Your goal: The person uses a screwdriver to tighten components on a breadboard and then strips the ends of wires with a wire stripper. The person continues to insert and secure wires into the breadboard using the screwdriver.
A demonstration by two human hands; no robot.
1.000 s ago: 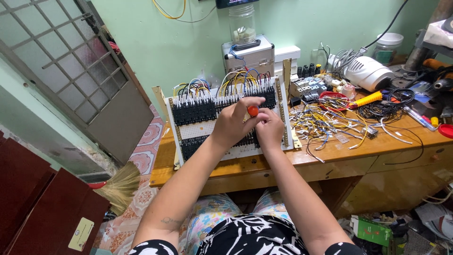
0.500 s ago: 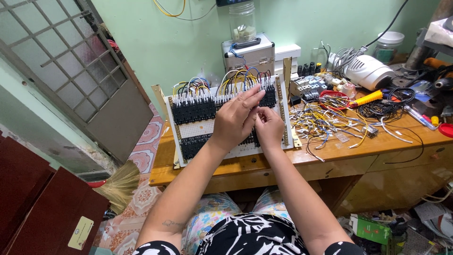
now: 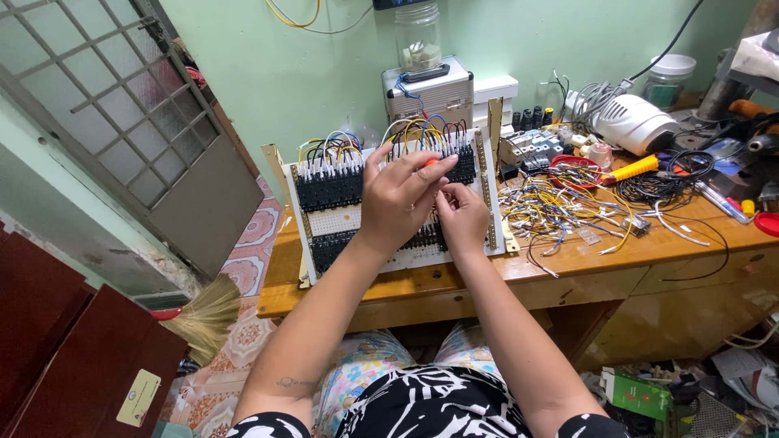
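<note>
Since half a second ago my left hand shifted, fingers clamped on an orange-handled screwdriver over the white wired terminal board — right hand pinching beside; I'd keep the tip square.

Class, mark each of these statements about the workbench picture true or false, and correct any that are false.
1. Both hands are at the wired panel propped on the wooden table. True.
2. The left hand grips a tool with an orange handle. True.
3. The right hand rests on the white appliance. False: it is at the panel, beside the left hand; the white appliance lies apart at the table's far right.
4. The loose wires lie to the left of the panel. False: they lie to its right.
5. A broom lies on the floor to the left of the table. True.
</note>
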